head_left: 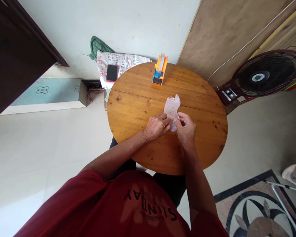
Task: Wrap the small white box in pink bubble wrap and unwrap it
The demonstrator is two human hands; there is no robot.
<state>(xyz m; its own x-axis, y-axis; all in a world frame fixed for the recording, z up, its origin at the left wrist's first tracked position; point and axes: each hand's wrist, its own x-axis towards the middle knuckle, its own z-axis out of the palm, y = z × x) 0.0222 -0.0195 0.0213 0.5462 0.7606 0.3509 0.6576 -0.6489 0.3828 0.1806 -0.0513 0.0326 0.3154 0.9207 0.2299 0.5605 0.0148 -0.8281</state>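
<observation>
A small sheet of clear bubble wrap [172,107] stands up from a round wooden table [138,105], held at its near end by both hands. My left hand [157,126] pinches the wrap's lower left edge with closed fingers. My right hand [186,126] grips the lower right edge, fingers curled. The two hands almost touch over the middle of the table. An orange and blue tape dispenser [160,69] stands at the table's far edge, apart from the hands.
A black phone [111,72] lies on a printed white sack [120,64] beyond the table's far left. A dark floor fan [263,75] stands at the right by a wooden panel. A dark door [14,49] fills the upper left. A metal frame [283,200] crosses the patterned floor lower right.
</observation>
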